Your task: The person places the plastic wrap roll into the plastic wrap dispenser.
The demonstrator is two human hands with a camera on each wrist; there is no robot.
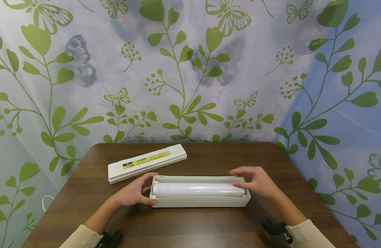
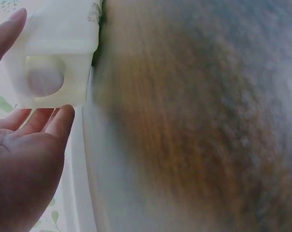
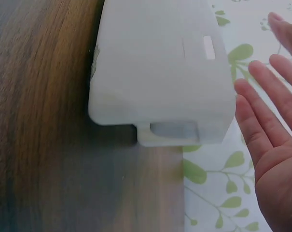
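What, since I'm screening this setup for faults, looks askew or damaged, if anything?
The labelled white lid lies slanted behind the open box, out of line with it, perhaps simply set aside. A ragged patch along the box's edge in the right wrist view looks odd; I can't tell whether it's damage. Nothing looks spilled.

box (image 1: 199, 202): white | roll (image 1: 196, 189): white | table (image 1: 196, 227): brown | backdrop (image 1: 255, 69): green leaves

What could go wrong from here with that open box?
1. The white roll lies in the uncovered box, so tipping might spill it.
2. The left fingers grip one end, but the right fingers look straight rather than wrapped round theirs, so a lift might go lopsided.
3. The labelled lid lies just behind the left fingers and could get bumped.
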